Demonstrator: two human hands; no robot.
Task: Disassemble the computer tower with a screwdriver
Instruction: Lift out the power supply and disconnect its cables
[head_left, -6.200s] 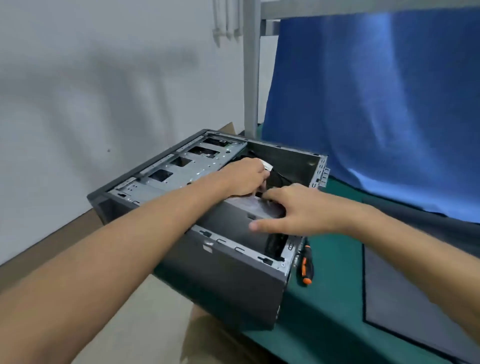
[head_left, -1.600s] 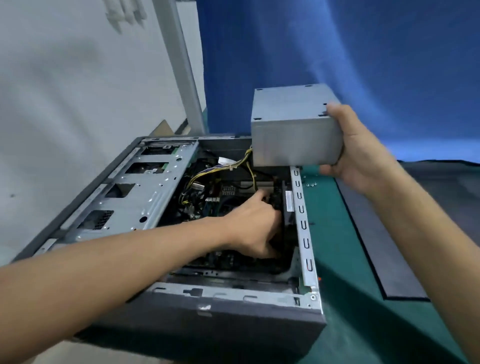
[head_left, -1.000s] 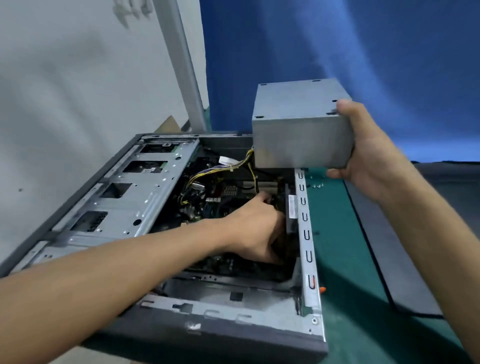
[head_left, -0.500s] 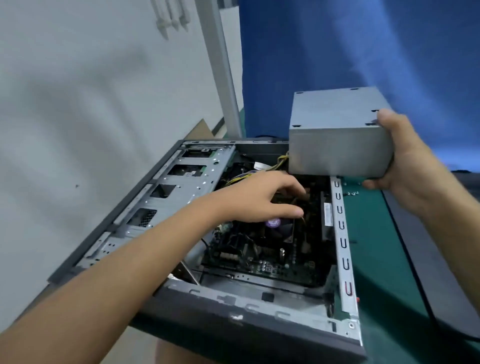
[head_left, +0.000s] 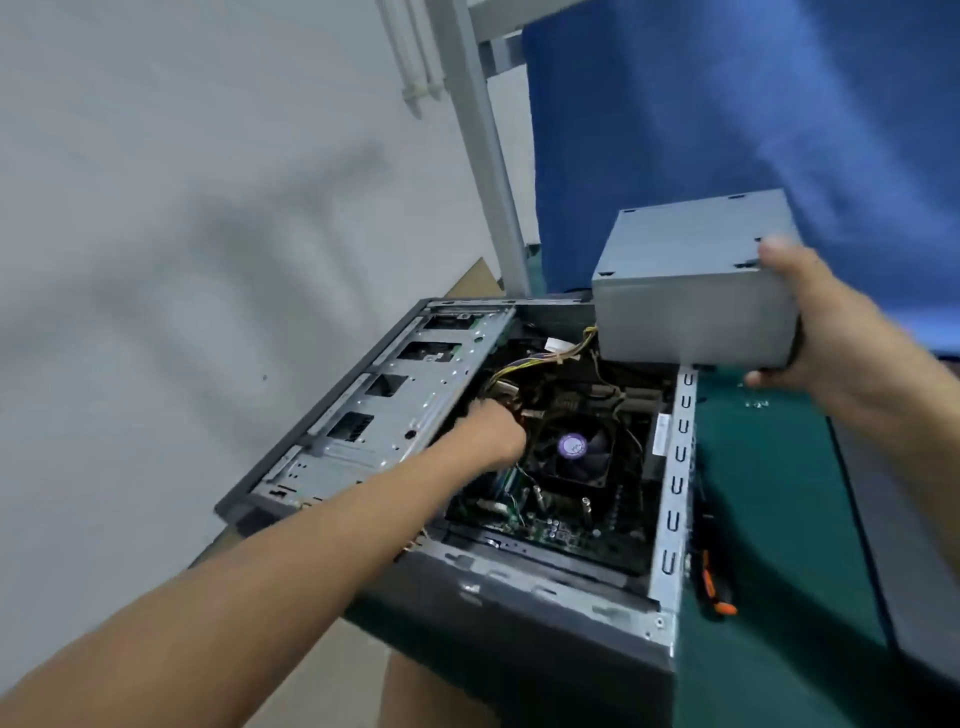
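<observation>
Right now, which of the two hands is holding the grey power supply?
The right hand: it grips the grey power supply above the far corner of the case. The left hand reaches down among the cables inside instead.

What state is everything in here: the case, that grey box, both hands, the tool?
Computer tower: on its side, open, board exposed.
Power supply: lifted above the tower, wires trailing inside.
Right hand: grips the power supply.
Left hand: inside the tower at the wires; grip hidden.
Screwdriver: lying on the green mat, untouched.
</observation>
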